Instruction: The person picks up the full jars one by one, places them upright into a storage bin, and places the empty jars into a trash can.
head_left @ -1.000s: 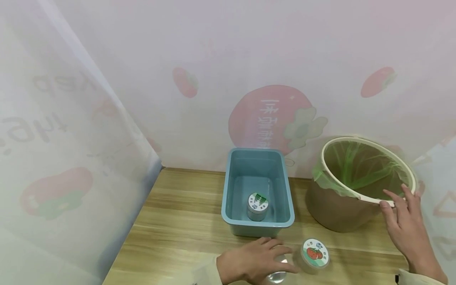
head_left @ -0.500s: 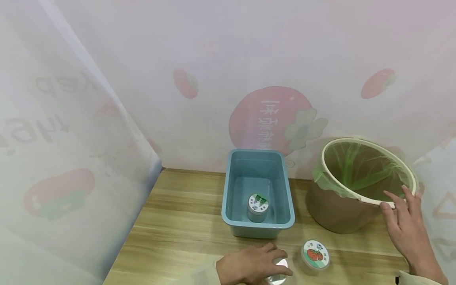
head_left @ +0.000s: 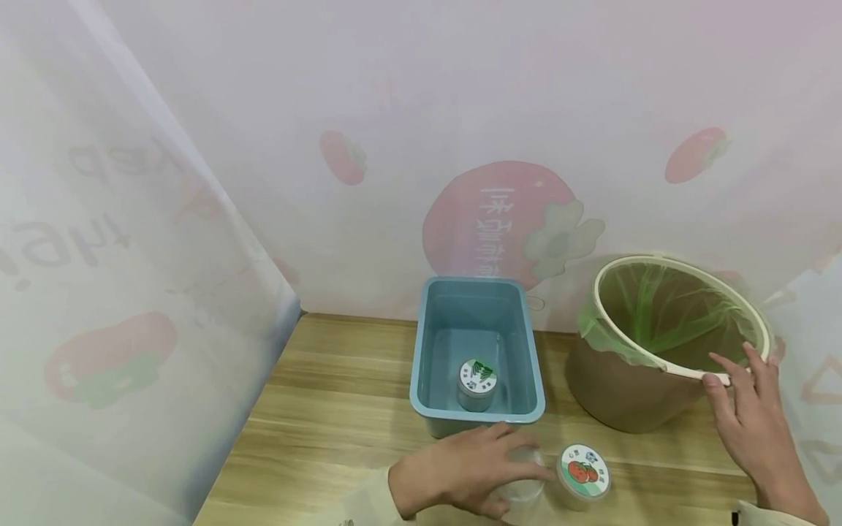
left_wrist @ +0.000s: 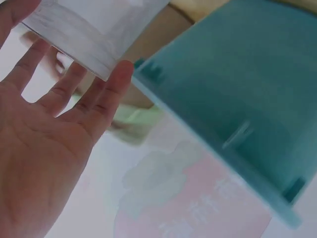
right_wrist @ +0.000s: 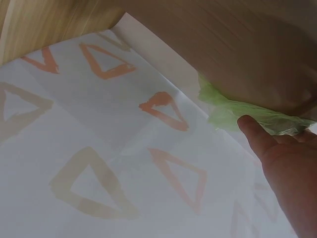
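My left hand [head_left: 463,471] holds a clear plastic jar [head_left: 524,488] at the table's front, just before the blue bin. In the left wrist view, fingers and thumb lie round the clear wall of this jar [left_wrist: 89,29]; its contents do not show. A lidded jar with a tomato label [head_left: 584,475] stands right beside the fingertips. Inside the blue bin [head_left: 417,365] sits another jar with a green vegetable label [head_left: 477,380]. My right hand [head_left: 756,420] grips the rim of the brown trash can [head_left: 612,387], thumb outside by the green liner [right_wrist: 237,111].
The wooden table [head_left: 316,394] meets a white printed curtain [head_left: 368,241] behind and at the left. Blue bin and trash can stand side by side near the back, a narrow gap between them.
The clear jar has come up and slightly to the right in the left hand, and its bright top no longer faces the head camera. The right hand stays on the can's rim.
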